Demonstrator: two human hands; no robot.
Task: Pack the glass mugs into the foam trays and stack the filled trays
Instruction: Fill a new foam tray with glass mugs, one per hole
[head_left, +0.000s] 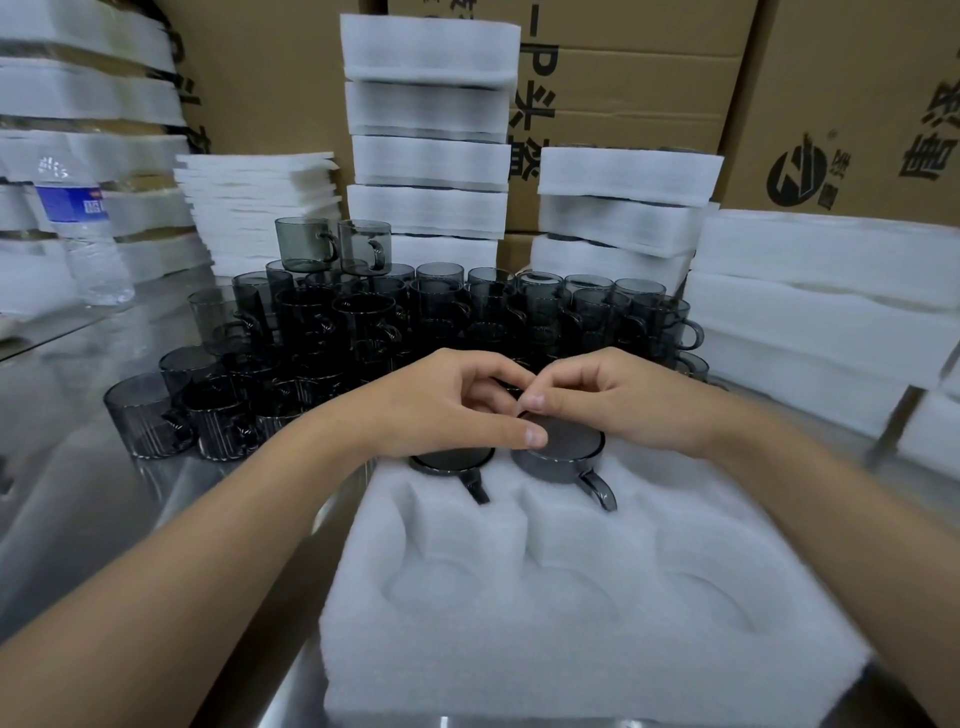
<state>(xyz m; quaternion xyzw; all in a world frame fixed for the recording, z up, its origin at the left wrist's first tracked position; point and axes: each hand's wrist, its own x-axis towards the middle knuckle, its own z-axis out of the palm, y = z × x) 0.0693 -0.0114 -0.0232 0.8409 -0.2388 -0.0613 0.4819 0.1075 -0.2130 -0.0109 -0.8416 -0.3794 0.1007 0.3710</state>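
Left hand (447, 410) and right hand (618, 400) curled, fingertips meeting; can't tell what they pinch. Directly below: inverted mug (569, 447), second mug (449, 460) beside it, both seated in foam tray (571, 649). Mug pile (322, 322) beyond hands.

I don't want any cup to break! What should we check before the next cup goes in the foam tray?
1. Left mug pushed down in its hole: ok.
2. Right mug pushed down: not ok, it stands higher than the left one.
3. Free holes in the foam tray: ok, three in the near row.
4. More to pack within reach: ok, a pile of mugs stands behind the tray.
5. Left hand and right hand free: cannot tell, their curled fingers meet above the mugs.
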